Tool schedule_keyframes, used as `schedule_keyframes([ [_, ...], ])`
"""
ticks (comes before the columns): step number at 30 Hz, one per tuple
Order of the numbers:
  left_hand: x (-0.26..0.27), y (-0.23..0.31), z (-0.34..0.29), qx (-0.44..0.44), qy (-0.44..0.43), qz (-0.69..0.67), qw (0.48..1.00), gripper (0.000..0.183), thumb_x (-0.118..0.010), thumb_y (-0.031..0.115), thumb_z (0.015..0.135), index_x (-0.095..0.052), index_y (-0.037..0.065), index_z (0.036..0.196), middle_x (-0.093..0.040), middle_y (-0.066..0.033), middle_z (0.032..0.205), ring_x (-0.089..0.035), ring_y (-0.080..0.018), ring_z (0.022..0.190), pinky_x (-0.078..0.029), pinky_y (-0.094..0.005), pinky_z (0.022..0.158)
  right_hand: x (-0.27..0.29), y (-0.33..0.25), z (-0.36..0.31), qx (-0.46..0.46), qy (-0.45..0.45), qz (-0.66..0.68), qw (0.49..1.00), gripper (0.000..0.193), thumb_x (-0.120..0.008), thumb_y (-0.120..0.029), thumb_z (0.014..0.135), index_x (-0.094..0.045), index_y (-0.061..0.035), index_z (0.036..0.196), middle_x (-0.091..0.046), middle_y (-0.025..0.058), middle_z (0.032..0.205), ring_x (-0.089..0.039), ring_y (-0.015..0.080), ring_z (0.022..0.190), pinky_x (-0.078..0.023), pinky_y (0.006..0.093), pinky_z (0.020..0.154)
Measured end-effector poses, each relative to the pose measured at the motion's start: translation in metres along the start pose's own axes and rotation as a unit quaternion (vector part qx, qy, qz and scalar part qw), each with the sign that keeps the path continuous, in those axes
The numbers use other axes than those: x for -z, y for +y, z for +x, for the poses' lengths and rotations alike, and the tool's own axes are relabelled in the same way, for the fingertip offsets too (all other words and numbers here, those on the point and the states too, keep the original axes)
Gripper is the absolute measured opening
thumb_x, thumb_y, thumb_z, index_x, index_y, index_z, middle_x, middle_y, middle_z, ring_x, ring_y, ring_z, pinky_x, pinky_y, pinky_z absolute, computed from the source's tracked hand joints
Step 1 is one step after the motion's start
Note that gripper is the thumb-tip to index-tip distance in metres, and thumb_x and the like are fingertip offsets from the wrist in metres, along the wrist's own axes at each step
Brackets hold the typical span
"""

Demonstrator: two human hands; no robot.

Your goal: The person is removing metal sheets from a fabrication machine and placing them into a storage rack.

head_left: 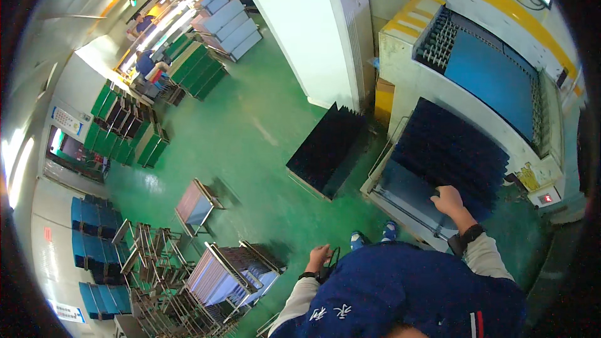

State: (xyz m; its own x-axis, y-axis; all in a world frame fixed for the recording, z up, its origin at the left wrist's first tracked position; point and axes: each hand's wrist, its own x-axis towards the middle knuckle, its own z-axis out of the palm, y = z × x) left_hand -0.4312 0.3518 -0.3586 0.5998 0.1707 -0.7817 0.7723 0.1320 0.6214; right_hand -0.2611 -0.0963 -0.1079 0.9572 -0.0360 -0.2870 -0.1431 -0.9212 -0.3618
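My right hand (448, 200) reaches forward and rests on the near edge of a row of dark blue sheets (447, 147) standing on edge in a tray on a white machine (410, 75). Its fingers curl over a sheet's edge. My left hand (318, 256) hangs at my side near my waist with a thin dark loop or strap at its fingers. Beneath it stands a metal cart (235, 272) loaded with upright panels. A blue flat panel (491, 75) lies on the machine's top farther back.
A pallet of dark sheets (325, 147) sits on the green floor to the left of the machine. A small tilted trolley (195, 203) and metal racks (153, 263) stand at left. A white pillar (313, 31) rises ahead. Green and blue crates line the far left.
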Motion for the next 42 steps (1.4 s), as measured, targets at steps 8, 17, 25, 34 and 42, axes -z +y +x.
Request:
schedule_keyframes([
  [8,0.002,0.006,-0.006,0.047,-0.001,0.031,0.998,0.034,-0.056,0.030,0.083,-0.058,0.002,0.100,-0.064,-0.0077,0.082,-0.060,-0.0162,0.060,-0.047,-0.0272,0.048,0.006,-0.006,0.000,0.001,0.002,0.005,1.000,0.039,-0.066,-0.023,0.066,-0.062,0.0007,0.097,-0.060,0.0225,0.095,-0.058,0.0349,0.091,-0.045,0.0405,0.080],
  [17,-0.007,0.014,-0.011,0.056,-0.001,0.040,0.998,0.036,-0.056,0.031,0.083,-0.056,0.001,0.103,-0.064,-0.0078,0.085,-0.061,-0.0162,0.062,-0.046,-0.0258,0.048,0.004,0.001,0.001,0.002,-0.008,-0.004,1.000,0.039,-0.065,-0.027,0.069,-0.062,-0.0020,0.100,-0.061,0.0214,0.094,-0.058,0.0343,0.090,-0.046,0.0408,0.081],
  [25,-0.006,0.007,-0.005,0.046,-0.003,-0.029,0.999,0.035,-0.056,0.029,0.083,-0.055,0.001,0.104,-0.064,-0.0080,0.083,-0.061,-0.0166,0.061,-0.046,-0.0255,0.048,0.006,0.000,0.000,0.013,-0.018,-0.010,1.000,0.039,-0.065,-0.027,0.070,-0.062,-0.0019,0.099,-0.061,0.0212,0.093,-0.059,0.0344,0.088,-0.046,0.0411,0.079],
  [34,-0.014,0.015,-0.013,0.031,-0.002,-0.015,0.999,0.032,-0.056,0.030,0.083,-0.058,0.002,0.097,-0.063,-0.0083,0.081,-0.061,-0.0181,0.061,-0.047,-0.0264,0.049,0.011,-0.001,0.001,0.007,-0.016,-0.002,1.000,0.037,-0.065,-0.026,0.070,-0.063,-0.0021,0.099,-0.061,0.0207,0.094,-0.059,0.0342,0.089,-0.046,0.0409,0.080],
  [42,-0.018,0.015,-0.011,0.035,0.008,0.044,0.998,0.030,-0.050,0.030,0.087,-0.060,0.002,0.092,-0.064,-0.0074,0.080,-0.061,-0.0163,0.066,-0.048,-0.0274,0.055,0.008,0.003,0.002,0.020,-0.010,-0.009,1.000,0.036,-0.065,-0.026,0.069,-0.063,-0.0022,0.097,-0.062,0.0205,0.092,-0.059,0.0347,0.088,-0.046,0.0411,0.080],
])
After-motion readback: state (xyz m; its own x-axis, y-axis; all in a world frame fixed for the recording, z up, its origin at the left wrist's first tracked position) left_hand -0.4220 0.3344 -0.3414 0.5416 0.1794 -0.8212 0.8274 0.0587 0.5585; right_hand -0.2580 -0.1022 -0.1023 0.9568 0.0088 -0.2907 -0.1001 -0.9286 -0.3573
